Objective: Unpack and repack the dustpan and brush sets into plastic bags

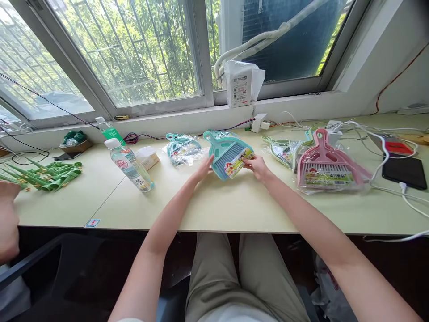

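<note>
Between my two hands is a teal dustpan and brush set with a yellow and green label, tilted just above or against the table. My left hand grips its lower left edge. On the label's right end, my right hand pinches with thumb and fingers. To the left lies another teal dustpan set in clear plastic wrap. Over on the right, a wrapped pink dustpan set overlaps a wrapped green dustpan set.
Two clear bottles, one in front, stand left by a tissue pack. Green folded strips lie far left, near another person's arm. White cables and a black phone occupy the right. A white power adapter sits behind.
</note>
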The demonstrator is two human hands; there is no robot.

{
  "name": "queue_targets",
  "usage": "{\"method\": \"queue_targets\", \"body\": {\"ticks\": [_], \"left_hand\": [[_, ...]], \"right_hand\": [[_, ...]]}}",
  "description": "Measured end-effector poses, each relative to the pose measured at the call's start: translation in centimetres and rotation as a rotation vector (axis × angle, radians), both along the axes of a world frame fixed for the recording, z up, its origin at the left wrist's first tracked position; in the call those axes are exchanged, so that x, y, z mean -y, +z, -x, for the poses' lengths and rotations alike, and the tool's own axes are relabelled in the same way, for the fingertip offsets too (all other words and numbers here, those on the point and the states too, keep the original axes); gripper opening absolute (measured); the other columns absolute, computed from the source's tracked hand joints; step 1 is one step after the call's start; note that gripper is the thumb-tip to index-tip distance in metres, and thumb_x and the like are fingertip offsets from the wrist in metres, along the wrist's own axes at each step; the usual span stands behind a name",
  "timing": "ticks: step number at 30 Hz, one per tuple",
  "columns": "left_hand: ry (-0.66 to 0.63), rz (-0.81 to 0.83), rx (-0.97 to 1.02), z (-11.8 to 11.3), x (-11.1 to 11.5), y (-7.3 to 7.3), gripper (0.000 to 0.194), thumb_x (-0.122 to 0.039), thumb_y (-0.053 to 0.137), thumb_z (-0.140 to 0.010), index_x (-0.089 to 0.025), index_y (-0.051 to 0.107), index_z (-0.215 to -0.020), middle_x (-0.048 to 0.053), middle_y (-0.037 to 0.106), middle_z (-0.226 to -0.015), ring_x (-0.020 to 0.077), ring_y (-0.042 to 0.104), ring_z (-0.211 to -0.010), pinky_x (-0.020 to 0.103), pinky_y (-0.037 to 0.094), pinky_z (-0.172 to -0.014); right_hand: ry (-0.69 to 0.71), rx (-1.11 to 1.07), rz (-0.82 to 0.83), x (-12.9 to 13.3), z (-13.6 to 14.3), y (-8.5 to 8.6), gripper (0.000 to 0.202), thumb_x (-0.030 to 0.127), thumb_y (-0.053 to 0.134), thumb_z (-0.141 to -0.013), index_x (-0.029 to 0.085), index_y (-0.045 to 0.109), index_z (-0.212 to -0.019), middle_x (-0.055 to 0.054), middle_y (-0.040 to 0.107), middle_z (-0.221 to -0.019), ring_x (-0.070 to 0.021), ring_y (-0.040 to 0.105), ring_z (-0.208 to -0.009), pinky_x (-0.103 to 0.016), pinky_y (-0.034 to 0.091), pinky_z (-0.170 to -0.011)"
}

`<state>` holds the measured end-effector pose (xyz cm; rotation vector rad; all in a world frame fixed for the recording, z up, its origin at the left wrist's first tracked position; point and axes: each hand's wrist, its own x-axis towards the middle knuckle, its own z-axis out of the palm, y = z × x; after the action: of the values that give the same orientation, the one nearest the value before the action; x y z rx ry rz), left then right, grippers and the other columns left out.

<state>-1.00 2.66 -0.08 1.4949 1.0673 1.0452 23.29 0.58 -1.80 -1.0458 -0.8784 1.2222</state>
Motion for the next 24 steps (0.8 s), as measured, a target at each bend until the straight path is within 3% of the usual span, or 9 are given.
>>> {"method": "queue_targets", "body": {"ticks": [2,4,6,9,12,15,17,20,24], "left_hand": [[-0.008,0.095,0.039,-0.7,0.1,-0.7,0.049,-0.059,0.061,-0.083,-0.020,0.062,-0.113,0.009,0.069,-0.098,0.0260,0.067,-0.093,0.042,0.054,-0.083],[0.062,0.100,0.057,-0.6,-0.1,-1.0,0.048,-0.063,0.058,-0.083,-0.021,0.062,-0.106,0.007,0.068,-0.089,0.0231,0.066,-0.083,0.038,0.055,-0.076],[0.121,0.076,0.047,0.0,-0.4,-1.0,0.047,-0.064,0.055,-0.085,-0.021,0.063,-0.099,0.005,0.065,-0.082,0.0215,0.065,-0.078,0.036,0.054,-0.072],[0.157,0.063,0.022,0.8,-1.0,-1.0,0.046,-0.066,0.055,-0.083,-0.021,0.062,-0.086,0.004,0.059,-0.072,0.0217,0.063,-0.075,0.036,0.052,-0.072],[0.158,0.066,0.028,0.9,-1.3,-1.0,0.047,-0.067,0.057,-0.081,-0.021,0.060,-0.079,0.004,0.057,-0.068,0.0223,0.062,-0.076,0.036,0.049,-0.072],[0.132,0.035,-0.027,0.7,-1.1,-1.0,0.047,-0.067,0.057,-0.080,-0.020,0.060,-0.080,0.004,0.057,-0.070,0.0208,0.060,-0.073,0.033,0.047,-0.067],[0.106,0.004,-0.064,0.6,-1.0,-0.8,0.047,-0.067,0.056,-0.081,-0.021,0.060,-0.080,0.003,0.057,-0.069,0.0199,0.059,-0.071,0.031,0.046,-0.065],[0.075,-0.047,-0.092,0.4,-0.7,-0.5,0.049,-0.069,0.054,-0.082,-0.021,0.061,-0.077,0.003,0.057,-0.067,0.0205,0.061,-0.071,0.032,0.047,-0.064],[0.032,-0.100,-0.113,-0.6,0.4,-0.1,0.054,-0.072,0.048,-0.084,-0.020,0.062,-0.078,0.004,0.056,-0.064,0.0236,0.063,-0.073,0.036,0.050,-0.066]], "right_hand": [[0.130,0.117,-0.018,0.1,-0.2,0.3,0.021,0.020,0.082,-0.065,0.016,0.069,-0.081,-0.006,0.073,-0.086,-0.0210,0.069,-0.082,-0.043,0.060,-0.083],[0.159,0.349,-0.032,0.2,-1.0,0.6,0.024,0.022,0.080,-0.067,0.017,0.069,-0.088,-0.009,0.072,-0.096,-0.0246,0.068,-0.088,-0.047,0.058,-0.083],[-0.010,0.680,-0.122,0.3,-2.1,0.9,0.026,0.019,0.074,-0.072,0.017,0.068,-0.098,-0.013,0.068,-0.112,-0.0281,0.064,-0.099,-0.051,0.052,-0.090],[-0.390,1.155,-0.318,0.4,-3.2,0.9,0.029,0.010,0.057,-0.083,0.018,0.064,-0.109,-0.016,0.058,-0.126,-0.0306,0.051,-0.119,-0.055,0.038,-0.101],[-0.450,1.443,-0.339,0.1,-3.5,0.5,0.031,0.001,0.041,-0.086,0.017,0.066,-0.094,-0.015,0.063,-0.105,-0.0292,0.050,-0.113,-0.053,0.033,-0.100],[-0.383,1.546,-0.326,-0.5,-3.6,-0.1,0.034,-0.001,0.038,-0.085,0.019,0.064,-0.073,-0.012,0.061,-0.076,-0.0273,0.052,-0.097,-0.051,0.034,-0.096],[-0.392,1.580,-0.344,-0.6,-3.8,-0.3,0.036,-0.002,0.037,-0.084,0.018,0.065,-0.071,-0.012,0.060,-0.072,-0.0272,0.052,-0.093,-0.052,0.033,-0.095],[-0.428,1.607,-0.402,-0.2,-3.9,0.1,0.036,0.004,0.038,-0.089,0.018,0.069,-0.078,-0.013,0.064,-0.080,-0.0283,0.051,-0.096,-0.053,0.031,-0.094],[-0.400,1.489,-0.533,1.6,-1.3,1.6,0.028,0.028,0.045,-0.097,0.020,0.072,-0.094,-0.011,0.069,-0.097,-0.0271,0.053,-0.099,-0.046,0.031,-0.092]]}}
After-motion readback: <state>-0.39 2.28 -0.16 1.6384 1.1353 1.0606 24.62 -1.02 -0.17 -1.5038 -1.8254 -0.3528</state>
